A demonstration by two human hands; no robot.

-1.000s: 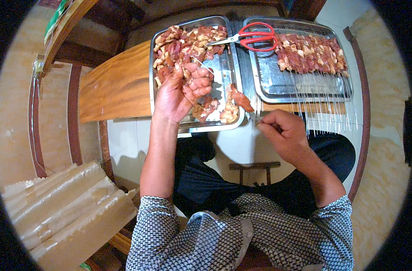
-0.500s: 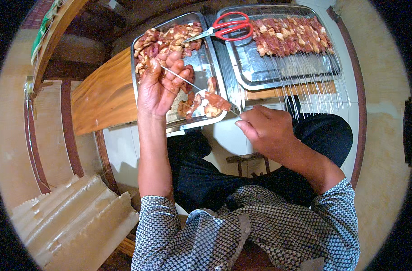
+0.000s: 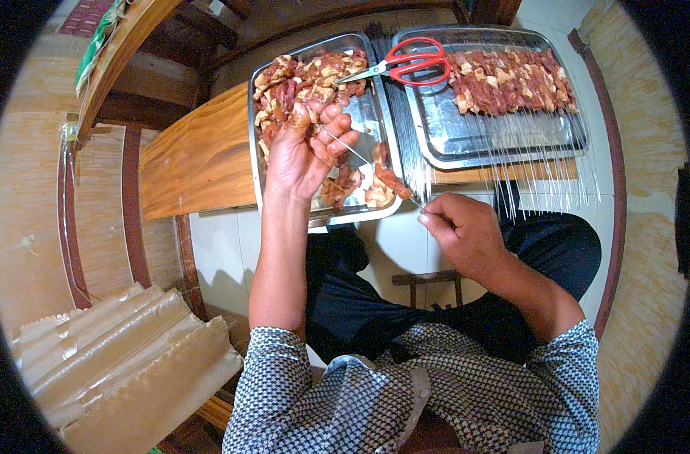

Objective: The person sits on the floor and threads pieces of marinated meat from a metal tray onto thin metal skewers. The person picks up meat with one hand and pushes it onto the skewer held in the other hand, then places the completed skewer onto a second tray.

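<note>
Over the left tray, my left hand is palm up, its fingers apart and loosely curled. The bare tip of a thin metal skewer crosses in front of these fingers; I see nothing gripped in them. My right hand is closed on the skewer's other end, past the tray's near right corner. Pieces of raw meat are threaded on the skewer close to that hand. Cut meat is heaped in the tray's far part, with a few loose pieces near its front edge.
Red-handled scissors lie across the gap between the trays, blades over the meat. Several loaded skewers fill the right tray, bare ends jutting over its near edge. Loose skewers lie between the trays. A wooden bench supports both.
The whole view has shifted, so everything appears further right and a little lower. Both hands keep nearly the same pose about the skewer, and the meat stays on it.
</note>
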